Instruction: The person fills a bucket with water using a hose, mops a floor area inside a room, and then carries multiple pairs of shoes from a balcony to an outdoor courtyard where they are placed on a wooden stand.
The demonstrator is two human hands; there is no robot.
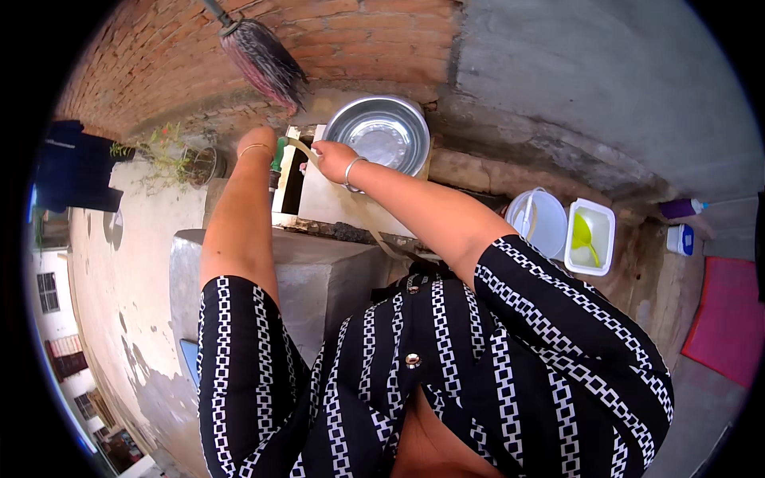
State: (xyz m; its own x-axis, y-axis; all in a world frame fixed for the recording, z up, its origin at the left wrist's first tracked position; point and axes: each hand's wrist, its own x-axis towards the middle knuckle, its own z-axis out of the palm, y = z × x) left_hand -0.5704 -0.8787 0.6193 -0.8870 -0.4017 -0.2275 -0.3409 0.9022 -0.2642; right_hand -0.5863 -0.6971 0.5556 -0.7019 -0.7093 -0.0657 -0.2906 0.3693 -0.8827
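Pinched in the fingers of my right hand [331, 159] is the upper part of a pale flexible hose [300, 146]. The hose's end meets a green tap [278, 154], and its lower length hangs toward my body. Right beside the tap, my left hand [256, 141] is bent over with its fingers hidden, so its grip does not show. A wide shiny metal basin [378, 135] sits just beyond my right hand on a pale slab [327, 199]. The basin's bottom looks bright and reflective.
A grey concrete block [271, 271] stands close to me below the slab. To the right are a white bucket [547, 221] and a white tub [603, 263] with a lime-green scoop [582, 231]. A mop [259, 60] leans on the brick wall; a potted plant [205, 166] stands left.
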